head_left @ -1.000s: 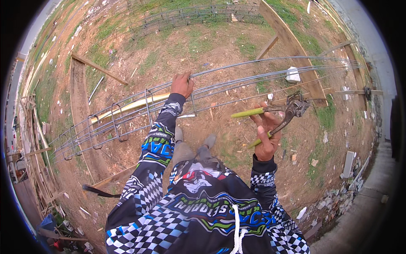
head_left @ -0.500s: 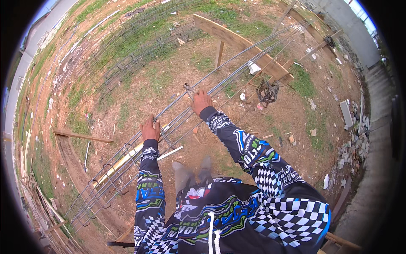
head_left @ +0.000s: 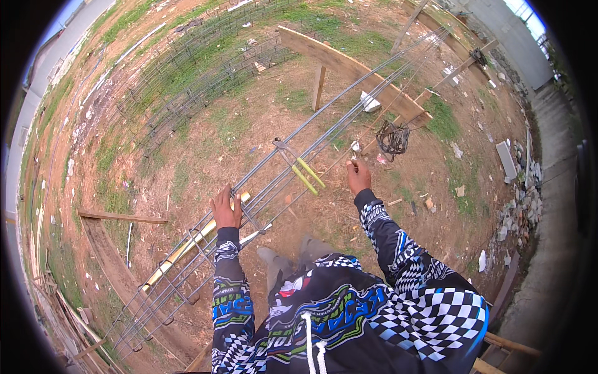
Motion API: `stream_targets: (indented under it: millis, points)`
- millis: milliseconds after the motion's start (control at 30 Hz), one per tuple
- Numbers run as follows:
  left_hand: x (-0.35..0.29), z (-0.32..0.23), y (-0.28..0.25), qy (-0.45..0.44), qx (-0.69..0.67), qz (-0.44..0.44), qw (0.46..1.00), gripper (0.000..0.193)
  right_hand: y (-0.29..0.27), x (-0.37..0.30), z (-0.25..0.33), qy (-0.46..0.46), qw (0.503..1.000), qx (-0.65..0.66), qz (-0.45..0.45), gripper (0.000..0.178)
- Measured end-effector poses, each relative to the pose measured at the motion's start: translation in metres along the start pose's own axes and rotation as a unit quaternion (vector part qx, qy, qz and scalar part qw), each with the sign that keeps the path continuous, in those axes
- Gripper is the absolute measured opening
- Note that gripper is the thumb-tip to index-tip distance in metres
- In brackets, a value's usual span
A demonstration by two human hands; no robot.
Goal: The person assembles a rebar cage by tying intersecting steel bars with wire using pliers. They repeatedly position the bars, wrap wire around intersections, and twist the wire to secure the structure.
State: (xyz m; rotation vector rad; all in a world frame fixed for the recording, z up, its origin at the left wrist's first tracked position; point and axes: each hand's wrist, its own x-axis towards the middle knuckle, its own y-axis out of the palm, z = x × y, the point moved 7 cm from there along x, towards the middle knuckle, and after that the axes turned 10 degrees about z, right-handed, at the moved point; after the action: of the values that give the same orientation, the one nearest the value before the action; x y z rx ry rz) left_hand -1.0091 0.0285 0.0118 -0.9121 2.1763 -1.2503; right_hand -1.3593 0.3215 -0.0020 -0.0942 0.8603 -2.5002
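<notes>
Long steel rebars [head_left: 349, 128] run diagonally from lower left to upper right, with several bent stirrups [head_left: 176, 293] around their lower-left part. My left hand [head_left: 226, 210] grips the upper rebar by the last stirrups, fingers curled over it. A pair of pincers with yellow-green handles [head_left: 305, 176] lies across the bars, its jaws at the uppermost one, untouched by either hand. My right hand [head_left: 359, 177] is off the bars, just below and left of a coil of dark tie wire [head_left: 392, 138]. Its fingers are pinched together; whatever they hold is too small to make out.
A wooden plank on posts [head_left: 349, 68] crosses under the bars at upper right. A yellowish wood strip [head_left: 180, 255] lies along the stirrups. More rebar cages [head_left: 205, 84] rest on the grass behind. Rubble [head_left: 520, 199] lines the concrete wall at right.
My right hand has let go of the pincers and moved right and down, leaving them on the bars. My left hand stays at about the same spot on the rebar.
</notes>
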Motion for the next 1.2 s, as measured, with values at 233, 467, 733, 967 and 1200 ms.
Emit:
stream_targets:
  millis: [233,467,733,967,1200]
  points:
    - [0.0,-0.021,-0.007,-0.014,-0.077,-0.106,0.991,0.054,-0.158,0.19,-0.26,0.161,0.964,0.152,-0.149,0.038]
    - [-0.126,-0.019,-0.026,-0.208,-0.033,-0.366,0.907,0.039,-0.191,0.364,-0.223,0.28,0.938,-0.01,-0.201,0.053]
    - [-0.159,-0.153,0.017,-0.267,-0.11,-0.415,0.863,0.027,-0.201,0.288,-0.049,-0.099,0.966,0.083,-0.222,0.032]
    - [0.002,-0.297,0.047,-0.078,-0.574,-0.13,0.805,0.042,-0.114,0.141,0.112,-0.41,0.842,-0.004,0.35,0.014]
    - [0.015,-0.332,-0.015,-0.013,-0.223,0.05,0.973,0.035,-0.034,-0.008,0.17,-0.611,0.555,-0.14,0.547,0.012]
